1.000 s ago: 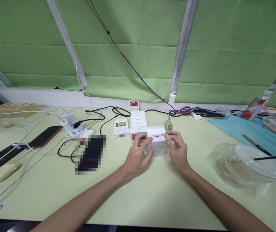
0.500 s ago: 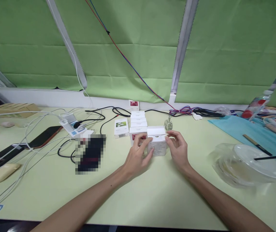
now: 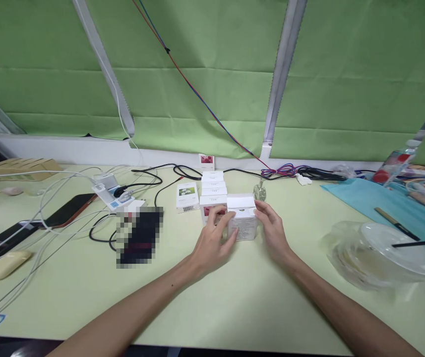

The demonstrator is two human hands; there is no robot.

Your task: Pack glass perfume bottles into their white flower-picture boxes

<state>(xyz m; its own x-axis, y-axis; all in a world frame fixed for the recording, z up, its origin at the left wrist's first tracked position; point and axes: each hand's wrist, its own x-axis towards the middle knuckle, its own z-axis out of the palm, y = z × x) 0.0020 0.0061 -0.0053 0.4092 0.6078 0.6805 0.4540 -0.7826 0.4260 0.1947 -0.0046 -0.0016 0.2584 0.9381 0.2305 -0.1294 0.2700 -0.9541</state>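
A small white cardboard box [image 3: 245, 229] with printed text on its near side stands upright on the table, its top flap [image 3: 241, 202] raised at the back. My left hand [image 3: 212, 240] grips the box from the left, thumb against the printed face and fingers at the upper left edge. From the right, my right hand [image 3: 273, 230] holds the box's side, with its thumb near the top right corner. Behind my left fingers a row of white boxes [image 3: 212, 191] runs away from me. Left of that row lies a white box with a green picture [image 3: 187, 197].
A clear glass object [image 3: 260, 191] stands just behind my right hand. Cables and a power strip [image 3: 110, 196] lie left, near a pixelated dark item [image 3: 141, 238]. On the right are a bagged plastic bowl [image 3: 383, 255], a blue cloth [image 3: 361, 196] and a bottle [image 3: 393, 163].
My right fingers have lowered and straightened along the box's right side. My left hand and the box have hardly moved.
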